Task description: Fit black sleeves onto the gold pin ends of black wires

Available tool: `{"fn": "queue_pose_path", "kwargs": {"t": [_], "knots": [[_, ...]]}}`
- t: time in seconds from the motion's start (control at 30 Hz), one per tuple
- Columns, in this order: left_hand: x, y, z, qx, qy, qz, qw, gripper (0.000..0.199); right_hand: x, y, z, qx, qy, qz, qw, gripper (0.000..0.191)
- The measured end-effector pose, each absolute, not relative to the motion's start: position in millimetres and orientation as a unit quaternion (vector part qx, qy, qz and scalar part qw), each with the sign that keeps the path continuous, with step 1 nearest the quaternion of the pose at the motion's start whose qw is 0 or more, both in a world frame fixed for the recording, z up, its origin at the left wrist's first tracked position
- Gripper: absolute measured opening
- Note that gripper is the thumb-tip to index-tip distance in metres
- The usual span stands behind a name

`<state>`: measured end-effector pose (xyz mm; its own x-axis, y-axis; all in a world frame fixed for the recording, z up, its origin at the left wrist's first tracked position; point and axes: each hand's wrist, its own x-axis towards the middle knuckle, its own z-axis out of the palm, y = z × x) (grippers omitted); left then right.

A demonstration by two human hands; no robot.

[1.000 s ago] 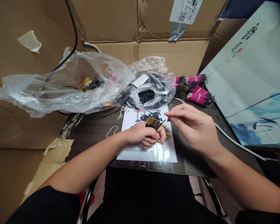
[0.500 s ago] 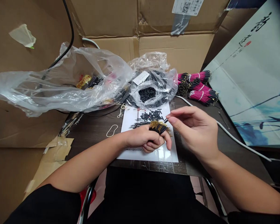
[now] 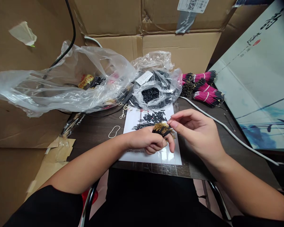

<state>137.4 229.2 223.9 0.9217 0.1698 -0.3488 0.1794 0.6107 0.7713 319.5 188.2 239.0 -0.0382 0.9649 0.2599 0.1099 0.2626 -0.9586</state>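
Nearest my camera I have the person's dark-clothed lap (image 3: 149, 198), with a chair armrest (image 3: 90, 198) on its left. Past it runs the front edge of the tabletop (image 3: 191, 164), where a printed white sheet (image 3: 172, 157) lies flat; I can read "DRS-206DC" on it before the left arm covers the rest.

Above the sheet I see both hands at work. The left hand (image 3: 155, 142) is curled into a fist around a bundle of gold-tipped black pins (image 3: 161, 130), tips facing up and away, its index finger hooked out on the right. The right hand (image 3: 197, 129) comes in from the side, thumb and fingertip pinching a small black piece (image 3: 169, 126) right at the bundle's gold ends; the fingers hide most of that piece, and I cannot tell whether it is seated on a pin.

Just beyond the bundle, loose black pieces (image 3: 155, 117) are scattered on the sheet, with thin black lengths (image 3: 140, 126) beside them. To the left, a pale loop (image 3: 120, 127) lies on the dark wood.

Farther back, a clear bag of black pieces (image 3: 164, 93) stands open-mouthed, a white label (image 3: 144, 78) on its upper side. Right of it I have banded pink bundles (image 3: 208, 96) with dark ends; left of it, a large crumpled plastic bag (image 3: 68, 82). Cardboard (image 3: 113, 19) walls the back, and a painted panel (image 3: 255, 94) leans on the right.
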Motion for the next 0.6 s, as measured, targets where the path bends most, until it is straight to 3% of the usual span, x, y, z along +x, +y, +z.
{"fn": "queue_pose_path", "kwargs": {"t": [0.6], "knots": [[136.4,226.1,227.6,0.488,0.209,0.012,0.847,0.023,319.2,183.9,235.3,-0.461,-0.620,0.350,0.530,0.021]]}}
